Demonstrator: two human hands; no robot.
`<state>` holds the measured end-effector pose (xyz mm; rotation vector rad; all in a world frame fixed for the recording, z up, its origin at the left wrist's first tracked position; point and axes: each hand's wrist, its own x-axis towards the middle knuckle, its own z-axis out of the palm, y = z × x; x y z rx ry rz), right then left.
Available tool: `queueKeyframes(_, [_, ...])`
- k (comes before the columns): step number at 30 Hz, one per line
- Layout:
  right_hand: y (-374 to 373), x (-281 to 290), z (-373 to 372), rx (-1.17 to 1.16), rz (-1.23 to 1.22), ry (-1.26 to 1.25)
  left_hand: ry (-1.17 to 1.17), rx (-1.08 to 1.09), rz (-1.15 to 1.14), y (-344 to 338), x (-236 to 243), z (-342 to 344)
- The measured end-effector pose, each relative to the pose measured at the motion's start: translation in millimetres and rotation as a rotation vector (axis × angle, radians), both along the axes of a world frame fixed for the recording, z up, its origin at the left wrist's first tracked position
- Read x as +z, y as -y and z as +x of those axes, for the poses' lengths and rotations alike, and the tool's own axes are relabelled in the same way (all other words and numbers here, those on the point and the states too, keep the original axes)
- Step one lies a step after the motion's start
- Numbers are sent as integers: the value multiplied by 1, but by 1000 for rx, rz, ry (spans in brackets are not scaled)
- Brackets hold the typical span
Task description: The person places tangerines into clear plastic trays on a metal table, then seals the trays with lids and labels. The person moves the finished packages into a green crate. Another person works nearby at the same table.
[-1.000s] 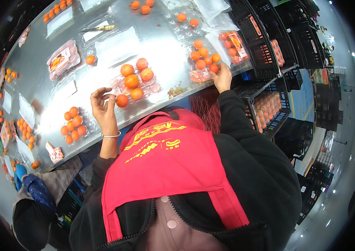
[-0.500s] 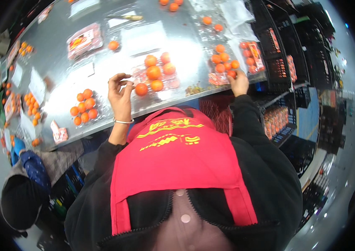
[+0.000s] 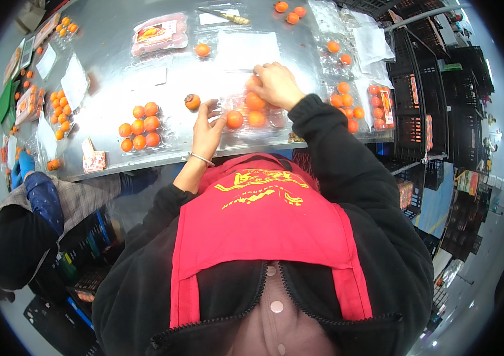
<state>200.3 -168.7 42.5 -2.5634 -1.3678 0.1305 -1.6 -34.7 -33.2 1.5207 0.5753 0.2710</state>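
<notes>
In front of me lies a clear plastic tray (image 3: pixel 277 121) with orange persimmons (image 3: pixel 256 119) in it. My right hand (image 3: pixel 280 86) reaches over the tray's far side, its fingers bent round a persimmon (image 3: pixel 252 83) that is partly covered. That hand also hides part of the tray. At the tray's left edge is my left hand (image 3: pixel 206 130), thumb and fingers apart with nothing between them. Just beyond its fingertips sits a single persimmon (image 3: pixel 192 102) with its brown leafy cap showing.
Left of the tray stands a filled pack of persimmons (image 3: pixel 139 126). A wrapped, labelled pack (image 3: pixel 160 34), a knife (image 3: pixel 225 16) and a white sheet (image 3: pixel 247 50) lie farther back. Loose persimmons (image 3: pixel 342 101) and black crates (image 3: pixel 411 89) are at right. A co-worker (image 3: pixel 26 231) is at left.
My right hand has moved left from the loose persimmons to the tray. A capped persimmon now lies by my left hand, where none showed before. The view has shifted slightly.
</notes>
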Motion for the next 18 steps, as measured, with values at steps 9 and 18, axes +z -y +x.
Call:
queueKeyframes(9, [-25,-3,32,129,-215,-127,-23,-14,-96,-3,4,0])
queueKeyframes(18, [36,13,4,-216,523,-1163,213,-19,-163,-9,33,21])
